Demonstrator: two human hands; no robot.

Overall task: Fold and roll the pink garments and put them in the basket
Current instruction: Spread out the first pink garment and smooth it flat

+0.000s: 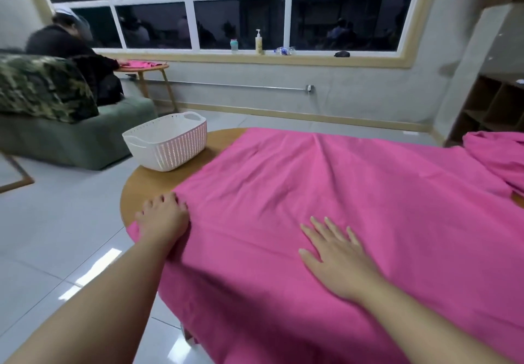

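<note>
Round wooden table (147,182) under wide pink cotton garment (326,193), soft, lightly creased. Right hand (337,258) flat, fingers spread, pressing cloth; left hand (164,216) curled at left edge, pinch unclear. Likely smoothing before first fold; next needs edge grip. Farther: white perforated plastic basket (166,142), apparently empty.

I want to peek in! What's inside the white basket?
The white basket stands on the round table beside the pink garment. Only its upper inside wall shows, with nothing pink there. Its near wall hides the bottom, so that part cannot be seen.
</note>
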